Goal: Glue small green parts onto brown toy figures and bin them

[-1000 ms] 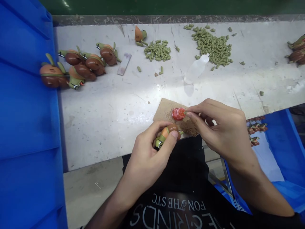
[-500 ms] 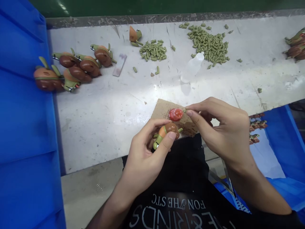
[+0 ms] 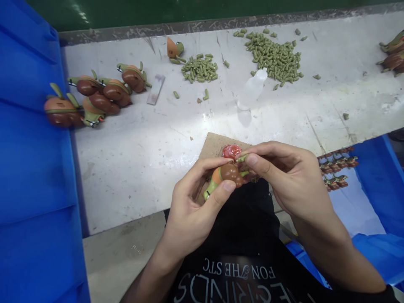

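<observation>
My left hand point(image 3: 195, 202) is closed around a small toy figure point(image 3: 229, 174) with a brown rounded shell, an orange band and a green head pointing down-left. A green piece sticks out at its right end. Between thumb and forefinger, my right hand point(image 3: 284, 176) pinches a small green peg-like piece point(image 3: 242, 158), held right at the upper edge of the figure; whether they touch I cannot tell. Just behind the hands, a glossy red blob point(image 3: 231, 151) lies on a brown cardboard piece point(image 3: 212, 145).
Two piles of small green pieces point(image 3: 274, 57) lie toward the back, with a translucent squeeze bottle point(image 3: 252, 90) before them. Several finished-looking toy figures point(image 3: 104, 101) crowd the left side by a blue crate point(image 3: 34, 168). Another blue crate point(image 3: 375, 176) at right holds rows of figures.
My right hand has moved the small green piece from beside the red blob down and left to the figure. My left hand keeps its hold, and the view has shifted slightly.
</observation>
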Available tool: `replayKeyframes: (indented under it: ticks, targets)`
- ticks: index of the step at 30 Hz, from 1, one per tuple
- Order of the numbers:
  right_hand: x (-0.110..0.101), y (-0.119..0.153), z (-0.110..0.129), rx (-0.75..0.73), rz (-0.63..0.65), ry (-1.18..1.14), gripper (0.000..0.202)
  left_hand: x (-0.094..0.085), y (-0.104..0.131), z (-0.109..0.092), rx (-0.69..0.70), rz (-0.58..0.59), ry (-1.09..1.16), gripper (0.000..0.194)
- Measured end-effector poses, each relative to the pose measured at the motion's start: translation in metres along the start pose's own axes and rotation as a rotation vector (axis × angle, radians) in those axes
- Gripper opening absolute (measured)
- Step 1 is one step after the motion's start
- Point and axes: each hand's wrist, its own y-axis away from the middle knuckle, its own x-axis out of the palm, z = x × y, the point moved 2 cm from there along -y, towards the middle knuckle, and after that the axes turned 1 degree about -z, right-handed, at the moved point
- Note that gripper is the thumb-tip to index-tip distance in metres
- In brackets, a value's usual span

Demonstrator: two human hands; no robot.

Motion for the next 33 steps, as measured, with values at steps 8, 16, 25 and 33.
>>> replayKeyframes:
  ticks: [8,16,25,33]
  targets:
    - [0.003,0.003,-0.002,0.018,-0.023,0.006,0.005,0.0,-0.001,0.002,-0.009,-0.008,-0.019,0.016]
    - [0.004,0.003,-0.002,0.001,-0.026,0.063,0.019,-0.002,-0.001,0.005,-0.001,-0.011,-0.027,0.016]
    - [0.007,0.007,0.0,-0.053,-0.027,0.104,0.017,0.0,0.003,0.007,0.015,-0.016,-0.033,0.021]
    - [0.008,0.014,0.005,-0.144,-0.051,0.248,0.006,0.0,0.007,0.009,0.127,0.005,-0.125,0.03]
